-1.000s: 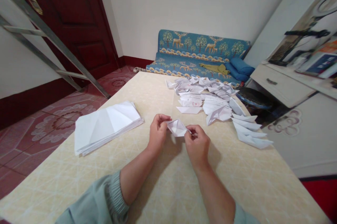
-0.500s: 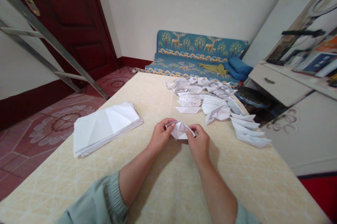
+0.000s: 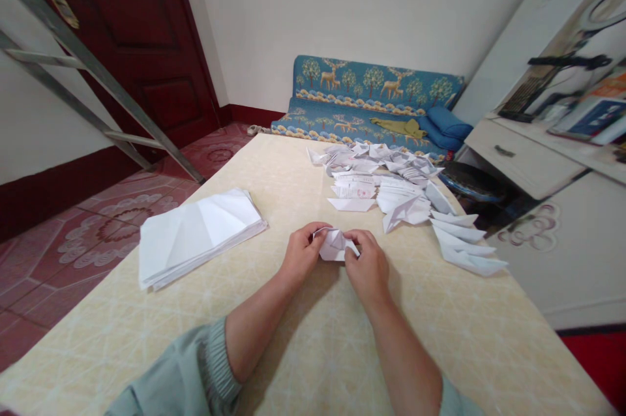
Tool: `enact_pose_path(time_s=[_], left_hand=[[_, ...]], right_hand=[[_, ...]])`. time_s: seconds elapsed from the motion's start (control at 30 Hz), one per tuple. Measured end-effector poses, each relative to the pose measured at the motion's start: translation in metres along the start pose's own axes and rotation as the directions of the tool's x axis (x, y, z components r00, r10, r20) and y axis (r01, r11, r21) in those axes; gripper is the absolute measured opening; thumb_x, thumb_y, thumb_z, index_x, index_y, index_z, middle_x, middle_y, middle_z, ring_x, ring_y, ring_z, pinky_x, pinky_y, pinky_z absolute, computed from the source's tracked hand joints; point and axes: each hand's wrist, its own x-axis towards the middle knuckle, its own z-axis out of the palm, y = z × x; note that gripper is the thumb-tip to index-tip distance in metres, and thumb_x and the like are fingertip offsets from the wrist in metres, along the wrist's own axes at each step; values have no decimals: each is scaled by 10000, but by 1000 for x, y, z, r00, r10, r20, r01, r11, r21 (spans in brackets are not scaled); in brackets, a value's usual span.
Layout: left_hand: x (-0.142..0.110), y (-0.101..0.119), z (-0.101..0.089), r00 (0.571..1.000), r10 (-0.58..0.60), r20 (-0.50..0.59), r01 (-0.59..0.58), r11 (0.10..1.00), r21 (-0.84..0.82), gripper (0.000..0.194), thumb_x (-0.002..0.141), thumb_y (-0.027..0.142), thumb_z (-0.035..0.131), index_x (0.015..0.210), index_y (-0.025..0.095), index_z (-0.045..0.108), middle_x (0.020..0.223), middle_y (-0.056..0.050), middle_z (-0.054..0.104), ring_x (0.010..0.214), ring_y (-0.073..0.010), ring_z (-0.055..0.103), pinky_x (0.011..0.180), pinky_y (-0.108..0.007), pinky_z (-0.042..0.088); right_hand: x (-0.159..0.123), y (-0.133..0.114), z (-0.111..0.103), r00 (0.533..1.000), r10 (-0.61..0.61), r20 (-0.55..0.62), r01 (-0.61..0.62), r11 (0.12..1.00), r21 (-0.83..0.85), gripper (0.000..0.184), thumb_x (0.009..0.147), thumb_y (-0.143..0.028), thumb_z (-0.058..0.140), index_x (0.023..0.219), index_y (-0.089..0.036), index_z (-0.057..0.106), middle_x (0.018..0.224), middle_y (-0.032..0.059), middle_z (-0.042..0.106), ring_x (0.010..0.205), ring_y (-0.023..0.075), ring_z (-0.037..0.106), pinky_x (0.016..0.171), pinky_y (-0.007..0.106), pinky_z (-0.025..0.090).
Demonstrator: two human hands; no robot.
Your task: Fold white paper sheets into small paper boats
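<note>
Between my two hands is a small folded white paper (image 3: 334, 245), its creased middle showing and its ends hidden by my fingers. My left hand (image 3: 302, 252) grips its left end, thumb on the near face. The right end is pinched in my right hand (image 3: 368, 263), thumb at the lower edge. Beyond and to the right lie many folded paper boats (image 3: 403, 210), nested in rows and heaps. A stack of white paper sheets (image 3: 200, 233), the top one creased, lies left of my hands.
All the paper is on a cream patterned table (image 3: 293, 351). Behind it stands a blue sofa (image 3: 337, 103) with deer and trees on its cover. A metal ladder (image 3: 98, 77) leans at left by a dark red door (image 3: 141, 31). A white cabinet (image 3: 581, 240) stands at right.
The folded paper has become narrower and more compact between my hands. My right fingers have curled further over its right end. The view has shifted slightly.
</note>
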Motion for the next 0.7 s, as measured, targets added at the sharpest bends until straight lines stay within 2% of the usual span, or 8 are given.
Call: enact_pose_path(time_s=[0.1, 0.23, 0.37, 0.43, 0.57, 0.7], left_hand=[[0, 1, 0, 1000, 17, -3, -17, 1000, 14, 234, 818, 261, 493, 930, 142, 661, 891, -61, 671, 832, -174, 582, 744, -254, 431], [0, 0, 1, 999, -46, 29, 48, 996, -80, 232, 776, 278, 566, 940, 136, 648, 882, -68, 672, 797, -170, 596, 715, -258, 447], [1, -2, 5, 977, -174, 127, 206, 925, -320, 498, 615, 248, 734, 1064, 124, 557, 853, -72, 677, 739, -166, 623, 696, -270, 476], [1, -3, 6, 969, -199, 146, 240, 898, -368, 548, 581, 238, 757, 1072, 119, 546, 821, -68, 680, 710, -157, 625, 686, -266, 478], [2, -2, 4, 975, -219, 31, 212, 885, -415, 477, 605, 255, 730, 1034, 125, 567, 757, -43, 678, 624, -128, 601, 606, -230, 460], [4, -2, 0, 974, -215, -67, 167, 891, -421, 423, 627, 257, 702, 1008, 126, 571, 704, -24, 667, 578, -118, 583, 568, -219, 447]], right_hand=[[0, -2, 0, 1000, -9, 23, 8, 1000, 3, 271, 683, -129, 508, 921, -222, 598, 973, 45, 611, 892, 209, 573, 773, 307, 433], [0, 2, 3, 999, 28, 27, -31, 994, 101, 93, 696, -225, 572, 784, -208, 595, 859, 27, 622, 780, 190, 573, 697, 282, 426], [0, 10, 6, 990, 141, -29, -135, 978, 161, 88, 707, -280, 585, 717, -193, 575, 660, -12, 589, 594, 154, 517, 574, 250, 382], [0, 9, 6, 986, 166, -33, -158, 972, 174, 115, 710, -303, 587, 703, -188, 579, 602, -24, 563, 533, 137, 472, 531, 240, 356], [-2, 0, 5, 988, 143, 54, -153, 943, 295, 109, 703, -276, 566, 705, -176, 607, 630, -6, 597, 553, 138, 498, 543, 235, 380], [-3, -7, 6, 957, 198, 210, -270, 871, 411, 113, 682, -230, 536, 674, -162, 626, 629, 16, 627, 572, 157, 553, 536, 237, 407]])
